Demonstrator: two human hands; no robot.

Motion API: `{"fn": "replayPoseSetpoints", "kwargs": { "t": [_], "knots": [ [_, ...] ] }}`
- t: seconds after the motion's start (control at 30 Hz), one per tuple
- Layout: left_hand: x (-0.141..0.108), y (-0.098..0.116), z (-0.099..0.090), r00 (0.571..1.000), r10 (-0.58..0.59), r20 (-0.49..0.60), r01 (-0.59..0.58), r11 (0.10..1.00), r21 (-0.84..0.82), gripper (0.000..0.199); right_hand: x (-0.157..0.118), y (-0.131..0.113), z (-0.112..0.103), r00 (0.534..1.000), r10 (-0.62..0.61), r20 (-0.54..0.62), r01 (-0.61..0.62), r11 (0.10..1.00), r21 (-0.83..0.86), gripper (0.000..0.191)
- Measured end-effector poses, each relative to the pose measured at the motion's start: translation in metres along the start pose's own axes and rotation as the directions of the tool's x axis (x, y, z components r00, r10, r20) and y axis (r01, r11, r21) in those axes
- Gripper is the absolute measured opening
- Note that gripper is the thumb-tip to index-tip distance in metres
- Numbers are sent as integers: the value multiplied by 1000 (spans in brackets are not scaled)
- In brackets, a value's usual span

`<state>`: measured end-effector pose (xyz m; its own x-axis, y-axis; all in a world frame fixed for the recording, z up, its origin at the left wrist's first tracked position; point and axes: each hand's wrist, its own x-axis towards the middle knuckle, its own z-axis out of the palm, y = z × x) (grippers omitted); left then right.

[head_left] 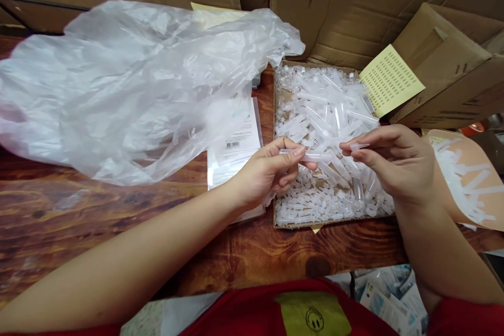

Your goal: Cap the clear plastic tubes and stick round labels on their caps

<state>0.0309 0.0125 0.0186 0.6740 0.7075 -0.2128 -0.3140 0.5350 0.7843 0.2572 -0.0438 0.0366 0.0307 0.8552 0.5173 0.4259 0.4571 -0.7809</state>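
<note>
My left hand (280, 165) pinches a clear plastic tube (317, 157) between thumb and fingers, the tube pointing right. Facing it, my right hand (394, 160) holds a small translucent piece (359, 146) at its fingertips, a short gap from the tube's end. Both hands hover over a shallow cardboard tray (334, 224) filled with many clear tubes (315, 118) and, along its front, small translucent parts (303, 206). Whether the small piece is a cap or a stopper cannot be made out.
A large crumpled plastic bag (129, 89) covers the left of the wooden table (98, 226). Printed packets (236, 168) lie left of the tray. A yellow sticker sheet (390, 81) leans on a cardboard box (444, 63). An orange tray (444, 189) holds white strips at right.
</note>
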Motion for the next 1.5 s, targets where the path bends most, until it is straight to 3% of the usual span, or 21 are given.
{"fn": "replayPoseSetpoints", "kwargs": {
  "t": [0.2, 0.5, 0.67, 0.87, 0.93, 1.03, 1.13, 1.2, 1.27, 1.37, 1.5],
  "knots": [
    [-2, 1, 4, 996, -38, 79, 44, 996, -72, 36, -6, -4, 21, 1000, 2, 8, -3, 987, 163, 14],
    [-8, 3, 8, 979, -107, 175, 136, 977, -163, 29, -12, -7, 23, 999, -42, 2, 40, 965, 258, 7],
    [-11, 1, 11, 983, -89, 162, 117, 978, -172, 26, -12, -9, 29, 998, -41, 49, 24, 955, 296, 16],
    [-11, 1, 12, 995, -9, 97, 19, 995, -101, 29, -7, -3, 28, 986, 73, 152, -116, 948, 296, 24],
    [-10, 3, 14, 997, 4, 75, 2, 997, -81, 29, -2, -2, 16, 980, 84, 181, -123, 970, 211, 17],
    [-7, 7, 15, 1000, 2, -1, -2, 997, -71, 28, 5, -3, -7, 946, 68, 317, -25, 990, -138, 19],
    [-5, 11, 13, 997, 12, -72, -18, 997, -74, 28, 7, -3, -20, 822, 171, 543, 134, 869, -476, 19],
    [-4, 11, 11, 997, 11, -81, -18, 997, -81, 27, 5, -2, -17, 744, 284, 605, 202, 768, -608, 18],
    [-4, 11, 10, 997, 1, -76, -7, 996, -86, 28, 0, 1, -7, 706, 354, 613, 236, 699, -675, 14],
    [-3, 9, 8, 997, 9, -76, -14, 998, -62, 32, -7, 4, 4, 687, 356, 634, 289, 666, -687, 9],
    [-2, 6, 4, 997, 11, -80, -13, 1000, -23, 32, -5, 3, -1, 722, 195, 664, 335, 741, -582, 8]
  ]
}}
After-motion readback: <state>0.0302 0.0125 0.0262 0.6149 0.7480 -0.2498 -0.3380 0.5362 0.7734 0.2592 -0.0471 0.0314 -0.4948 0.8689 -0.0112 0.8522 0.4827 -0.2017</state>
